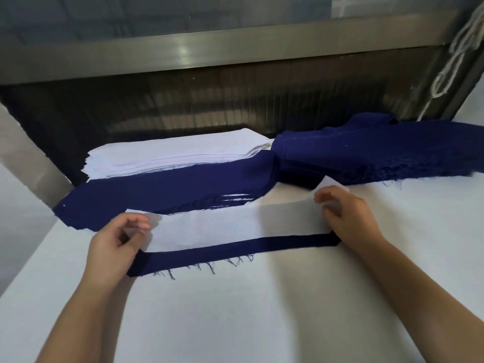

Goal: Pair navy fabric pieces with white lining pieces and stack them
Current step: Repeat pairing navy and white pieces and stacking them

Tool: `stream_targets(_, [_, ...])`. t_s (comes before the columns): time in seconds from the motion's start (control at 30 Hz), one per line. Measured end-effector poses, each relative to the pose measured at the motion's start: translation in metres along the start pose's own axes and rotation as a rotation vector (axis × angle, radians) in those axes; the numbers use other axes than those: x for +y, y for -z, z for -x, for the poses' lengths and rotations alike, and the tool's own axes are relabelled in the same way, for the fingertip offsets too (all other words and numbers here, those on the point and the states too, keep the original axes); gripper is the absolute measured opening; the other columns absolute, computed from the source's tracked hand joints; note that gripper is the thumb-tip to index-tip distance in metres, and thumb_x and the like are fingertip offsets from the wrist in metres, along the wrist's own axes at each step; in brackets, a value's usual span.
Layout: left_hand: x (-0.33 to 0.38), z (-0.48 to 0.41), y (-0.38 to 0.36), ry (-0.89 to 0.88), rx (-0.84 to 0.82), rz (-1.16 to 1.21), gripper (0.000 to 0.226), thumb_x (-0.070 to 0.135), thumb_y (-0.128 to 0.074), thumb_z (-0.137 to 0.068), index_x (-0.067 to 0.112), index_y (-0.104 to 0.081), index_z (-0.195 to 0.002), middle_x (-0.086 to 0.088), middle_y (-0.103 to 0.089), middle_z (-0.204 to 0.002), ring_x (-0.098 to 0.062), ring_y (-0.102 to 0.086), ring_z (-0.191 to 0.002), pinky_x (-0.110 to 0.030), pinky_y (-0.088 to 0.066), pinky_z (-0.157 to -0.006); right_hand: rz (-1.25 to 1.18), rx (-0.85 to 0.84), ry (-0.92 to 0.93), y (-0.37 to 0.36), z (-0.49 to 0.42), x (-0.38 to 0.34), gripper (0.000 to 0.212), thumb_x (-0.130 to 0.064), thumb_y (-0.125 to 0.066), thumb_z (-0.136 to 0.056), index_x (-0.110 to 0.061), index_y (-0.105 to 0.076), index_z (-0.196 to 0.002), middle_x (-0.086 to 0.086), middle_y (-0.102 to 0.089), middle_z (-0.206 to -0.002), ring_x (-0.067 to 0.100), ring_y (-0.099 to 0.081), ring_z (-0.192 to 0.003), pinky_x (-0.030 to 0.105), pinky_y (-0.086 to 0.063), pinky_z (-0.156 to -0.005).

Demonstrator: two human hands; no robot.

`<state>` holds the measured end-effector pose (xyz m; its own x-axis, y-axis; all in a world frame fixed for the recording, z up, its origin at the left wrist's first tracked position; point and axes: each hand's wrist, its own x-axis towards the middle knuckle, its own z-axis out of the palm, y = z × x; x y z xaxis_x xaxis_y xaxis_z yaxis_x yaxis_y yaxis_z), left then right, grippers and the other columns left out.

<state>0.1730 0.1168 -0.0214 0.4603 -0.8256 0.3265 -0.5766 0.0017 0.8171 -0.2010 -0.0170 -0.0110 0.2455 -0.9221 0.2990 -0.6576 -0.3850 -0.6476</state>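
The left hand [115, 244] has its fingers [141, 224] curled and pinched on the left end of a white lining piece [230, 226]. The right hand [348, 218] pinches the right end, which lifts slightly. Between the two sets of fingers the lining lies over a navy piece [235, 251] on the bench [262, 310], with a navy strip showing along the near edge. Just beyond the fingers lies a fanned navy stack [170, 195]. Behind it is a white lining stack [170, 153], and beyond the right fingers a navy pile [366, 150].
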Motion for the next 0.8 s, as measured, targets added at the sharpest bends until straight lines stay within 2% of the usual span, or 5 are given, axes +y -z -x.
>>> stream_targets(0.2, [-0.009,0.000,0.010,0.080,-0.009,0.096,0.040,-0.009,-0.066,-0.082,0.031,-0.069,-0.088,0.013,-0.067,-0.097,-0.023,-0.061,-0.096,-0.050,-0.052,-0.089,-0.070,0.027,-0.020,0.004,0.001,0.004,0.032,0.012,-0.055,-0.078,-0.018,-0.066,-0.082,-0.006,-0.067,-0.083,0.013,-0.063,-0.083,0.002,-0.041,-0.077])
stream_targets(0.33, [0.004,0.002,0.009,-0.068,-0.123,-0.060,0.052,-0.011,-0.070,-0.077,0.040,-0.068,-0.084,0.025,-0.064,-0.102,0.005,-0.057,-0.097,-0.011,-0.044,-0.083,-0.039,0.026,-0.054,0.007,0.000,0.009,0.031,0.010,-0.055,-0.080,-0.020,-0.064,-0.083,-0.006,-0.067,-0.081,0.014,-0.062,-0.083,0.008,-0.041,-0.074])
stream_targets(0.43, [0.010,0.004,0.007,-0.108,-0.139,-0.079,0.045,-0.007,-0.072,-0.078,0.038,-0.067,-0.082,0.028,-0.063,-0.099,0.008,-0.056,-0.080,-0.006,-0.042,-0.069,-0.020,0.049,-0.078,0.009,0.000,0.011,0.030,0.009,-0.054,-0.081,-0.020,-0.063,-0.084,-0.005,-0.066,-0.082,0.016,-0.062,-0.084,0.020,-0.042,-0.080])
stream_targets(0.6, [0.002,0.005,0.006,-0.050,-0.170,0.065,0.049,-0.016,-0.057,-0.084,0.031,-0.069,-0.085,0.015,-0.071,-0.102,-0.007,-0.063,-0.101,-0.026,-0.049,-0.087,-0.073,0.096,-0.058,0.011,0.001,0.007,0.032,0.011,-0.054,-0.079,-0.020,-0.063,-0.082,-0.008,-0.066,-0.080,0.010,-0.063,-0.081,0.003,-0.042,-0.075])
stream_targets(0.8, [-0.004,0.003,0.013,-0.015,-0.110,0.084,0.046,-0.016,-0.054,-0.084,0.028,-0.069,-0.087,0.015,-0.072,-0.101,-0.001,-0.062,-0.096,-0.031,-0.049,-0.091,-0.156,0.080,-0.040,0.010,0.005,0.005,0.038,0.012,-0.055,-0.079,-0.025,-0.061,-0.082,-0.009,-0.066,-0.081,-0.012,-0.059,-0.077,-0.002,-0.039,-0.072])
